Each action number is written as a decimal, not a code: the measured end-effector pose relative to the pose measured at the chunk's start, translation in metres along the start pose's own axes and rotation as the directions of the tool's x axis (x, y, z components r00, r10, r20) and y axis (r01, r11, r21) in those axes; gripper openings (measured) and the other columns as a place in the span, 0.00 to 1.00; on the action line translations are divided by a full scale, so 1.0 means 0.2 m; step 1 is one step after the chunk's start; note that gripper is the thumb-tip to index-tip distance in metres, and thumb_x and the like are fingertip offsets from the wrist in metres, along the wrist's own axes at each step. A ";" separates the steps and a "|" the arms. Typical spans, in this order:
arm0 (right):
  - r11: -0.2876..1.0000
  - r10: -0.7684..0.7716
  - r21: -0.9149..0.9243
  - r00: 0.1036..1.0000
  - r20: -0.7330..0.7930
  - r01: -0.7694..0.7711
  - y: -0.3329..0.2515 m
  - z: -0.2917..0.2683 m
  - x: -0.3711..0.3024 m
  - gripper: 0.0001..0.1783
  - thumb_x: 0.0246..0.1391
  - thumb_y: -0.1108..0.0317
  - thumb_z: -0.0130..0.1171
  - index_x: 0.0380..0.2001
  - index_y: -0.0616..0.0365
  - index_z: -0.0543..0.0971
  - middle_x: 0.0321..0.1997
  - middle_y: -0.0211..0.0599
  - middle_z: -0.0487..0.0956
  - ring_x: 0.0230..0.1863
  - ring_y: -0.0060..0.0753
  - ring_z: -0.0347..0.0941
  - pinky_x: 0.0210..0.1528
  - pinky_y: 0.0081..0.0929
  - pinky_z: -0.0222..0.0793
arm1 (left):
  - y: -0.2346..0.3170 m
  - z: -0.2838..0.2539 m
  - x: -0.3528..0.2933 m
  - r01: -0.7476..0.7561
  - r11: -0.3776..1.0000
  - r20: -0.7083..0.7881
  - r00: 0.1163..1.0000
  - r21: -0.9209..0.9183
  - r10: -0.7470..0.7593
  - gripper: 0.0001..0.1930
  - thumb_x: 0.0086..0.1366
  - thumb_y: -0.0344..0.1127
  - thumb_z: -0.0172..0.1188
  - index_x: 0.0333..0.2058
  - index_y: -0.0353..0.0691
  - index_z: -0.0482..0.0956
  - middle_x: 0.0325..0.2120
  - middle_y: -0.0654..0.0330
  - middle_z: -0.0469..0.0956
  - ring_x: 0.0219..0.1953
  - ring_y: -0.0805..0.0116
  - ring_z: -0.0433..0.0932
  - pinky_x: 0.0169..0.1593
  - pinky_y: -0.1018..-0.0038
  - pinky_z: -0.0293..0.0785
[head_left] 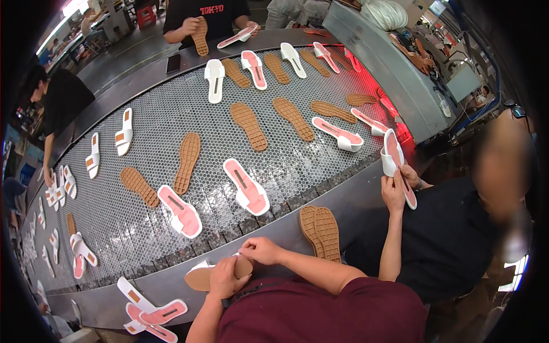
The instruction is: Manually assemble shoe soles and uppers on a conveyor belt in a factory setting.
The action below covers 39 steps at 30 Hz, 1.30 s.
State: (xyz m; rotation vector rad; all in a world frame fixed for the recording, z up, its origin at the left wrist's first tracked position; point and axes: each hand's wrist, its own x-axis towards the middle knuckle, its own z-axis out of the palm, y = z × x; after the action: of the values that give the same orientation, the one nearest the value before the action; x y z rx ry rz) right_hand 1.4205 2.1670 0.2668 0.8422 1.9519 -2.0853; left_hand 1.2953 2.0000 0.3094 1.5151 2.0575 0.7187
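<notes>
Close to my body, over the metal ledge, a sandal (197,280) with a smooth tan face and a bit of white upper showing is held sideways. My left hand (227,278) is wrapped over its middle. With pinched fingers, my right hand (258,250) grips the right end of the sandal by its far edge. The palms hide much of it. Just to the right, two brown soles (320,228) with grid treads lie overlapping on the ledge. Left of my arm are several loose white and pink sandal uppers (154,314), piled crosswise.
A mesh conveyor (217,148) carries brown soles and white-strapped sandals (246,187). A metal tunnel (372,68) glowing red stands at far right. On my right a co-worker's hands (397,186) hold a sandal; across the belt another person's hand (191,27) holds a sole. Someone reaches in at far left.
</notes>
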 end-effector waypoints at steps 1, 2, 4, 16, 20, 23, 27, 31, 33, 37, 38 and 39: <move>0.999 0.015 0.048 0.997 -0.077 -0.012 0.02 0.00 -0.02 0.19 0.61 0.55 0.58 0.42 0.61 0.82 0.35 0.36 0.83 0.33 0.26 0.78 0.39 0.25 0.74 | 0.01 0.00 0.00 0.010 1.000 -0.025 1.000 -0.028 -0.011 0.33 0.43 0.42 0.75 0.48 0.35 0.74 0.41 0.50 0.79 0.46 0.48 0.77 0.50 0.59 0.74; 0.991 0.082 0.110 0.997 -0.005 -0.081 0.04 0.00 -0.03 0.18 0.63 0.56 0.56 0.42 0.61 0.82 0.33 0.34 0.82 0.32 0.24 0.77 0.37 0.24 0.74 | 0.02 0.01 0.00 0.020 0.998 -0.049 0.999 -0.057 -0.023 0.33 0.42 0.41 0.76 0.47 0.35 0.75 0.41 0.50 0.79 0.46 0.48 0.77 0.51 0.59 0.74; 0.949 0.197 0.219 0.968 0.153 -0.228 0.06 0.01 -0.05 0.18 0.66 0.57 0.51 0.40 0.60 0.82 0.31 0.31 0.81 0.29 0.21 0.76 0.34 0.22 0.73 | 0.01 0.02 0.00 0.030 0.996 -0.050 0.998 -0.085 -0.034 0.33 0.41 0.39 0.76 0.47 0.35 0.75 0.42 0.49 0.78 0.47 0.47 0.76 0.51 0.58 0.73; 0.921 0.148 0.329 0.969 0.198 -0.208 0.04 -0.06 -0.12 0.17 0.67 0.61 0.48 0.41 0.62 0.82 0.37 0.34 0.82 0.36 0.24 0.79 0.39 0.25 0.77 | 0.01 0.04 0.00 0.003 0.987 -0.114 0.993 -0.160 -0.022 0.34 0.44 0.38 0.76 0.52 0.37 0.74 0.48 0.51 0.75 0.51 0.48 0.72 0.55 0.59 0.70; 0.916 0.133 0.337 0.958 0.254 -0.216 0.05 -0.08 -0.14 0.19 0.69 0.61 0.47 0.45 0.65 0.80 0.40 0.35 0.82 0.38 0.24 0.78 0.42 0.24 0.76 | 0.03 0.05 -0.03 0.052 0.977 -0.071 0.995 -0.209 -0.068 0.38 0.43 0.39 0.78 0.54 0.37 0.72 0.50 0.52 0.72 0.52 0.50 0.70 0.55 0.60 0.71; 0.915 0.127 0.345 0.960 0.248 -0.210 0.04 -0.09 -0.15 0.18 0.68 0.62 0.47 0.46 0.65 0.80 0.40 0.35 0.82 0.38 0.23 0.78 0.42 0.24 0.77 | 0.05 0.05 -0.03 0.060 0.975 -0.065 0.995 -0.212 -0.075 0.38 0.43 0.39 0.78 0.54 0.38 0.73 0.50 0.52 0.72 0.52 0.50 0.70 0.55 0.60 0.71; 0.919 0.124 0.334 0.957 0.262 -0.211 0.04 -0.13 -0.18 0.18 0.69 0.62 0.46 0.44 0.66 0.80 0.40 0.34 0.82 0.37 0.23 0.77 0.41 0.24 0.76 | 0.07 0.07 -0.02 0.065 0.976 -0.056 0.995 -0.208 -0.078 0.38 0.42 0.40 0.79 0.53 0.37 0.73 0.49 0.52 0.72 0.52 0.50 0.70 0.55 0.60 0.71; 0.929 0.130 0.311 0.965 0.226 -0.198 0.04 -0.14 -0.20 0.19 0.69 0.61 0.45 0.43 0.66 0.80 0.38 0.34 0.81 0.36 0.22 0.77 0.41 0.23 0.74 | 0.07 0.12 -0.01 0.034 0.974 -0.093 0.994 -0.222 -0.056 0.38 0.42 0.40 0.79 0.53 0.37 0.73 0.49 0.52 0.72 0.51 0.50 0.70 0.54 0.60 0.71; 0.925 0.133 0.325 0.970 0.205 -0.196 0.06 -0.13 -0.22 0.20 0.69 0.61 0.44 0.42 0.66 0.80 0.37 0.33 0.81 0.35 0.21 0.76 0.41 0.23 0.74 | 0.08 0.13 -0.01 0.018 0.977 -0.098 0.994 -0.213 -0.040 0.38 0.42 0.40 0.79 0.52 0.37 0.73 0.49 0.52 0.72 0.51 0.50 0.70 0.54 0.60 0.71; 0.963 0.106 0.236 0.987 0.118 -0.131 0.05 -0.12 -0.24 0.18 0.65 0.59 0.53 0.39 0.66 0.81 0.32 0.33 0.82 0.32 0.20 0.74 0.37 0.24 0.72 | 0.10 0.14 0.01 0.010 0.985 -0.104 0.994 -0.173 -0.028 0.37 0.42 0.40 0.78 0.52 0.36 0.73 0.47 0.51 0.73 0.49 0.49 0.71 0.53 0.60 0.71; 0.991 0.081 0.104 0.994 0.071 -0.088 0.01 -0.10 -0.25 0.18 0.63 0.59 0.56 0.38 0.66 0.81 0.31 0.33 0.82 0.31 0.19 0.74 0.37 0.24 0.72 | 0.10 0.16 0.01 0.016 0.987 -0.105 0.994 -0.162 -0.033 0.37 0.42 0.40 0.78 0.51 0.36 0.73 0.47 0.51 0.73 0.49 0.49 0.72 0.52 0.60 0.71; 0.998 0.049 -0.032 0.998 0.027 -0.048 -0.01 -0.08 -0.26 0.18 0.61 0.58 0.59 0.38 0.66 0.81 0.30 0.33 0.82 0.31 0.19 0.73 0.36 0.25 0.72 | 0.10 0.17 0.01 0.001 0.989 -0.129 0.991 -0.147 -0.020 0.36 0.43 0.40 0.77 0.51 0.36 0.73 0.47 0.51 0.73 0.48 0.49 0.72 0.52 0.60 0.71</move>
State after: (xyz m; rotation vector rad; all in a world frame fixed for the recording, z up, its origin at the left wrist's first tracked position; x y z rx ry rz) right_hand 1.4680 2.1701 0.2952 0.8419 1.9252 -2.0235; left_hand 1.3323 2.0123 0.2970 1.4076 2.0544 0.9659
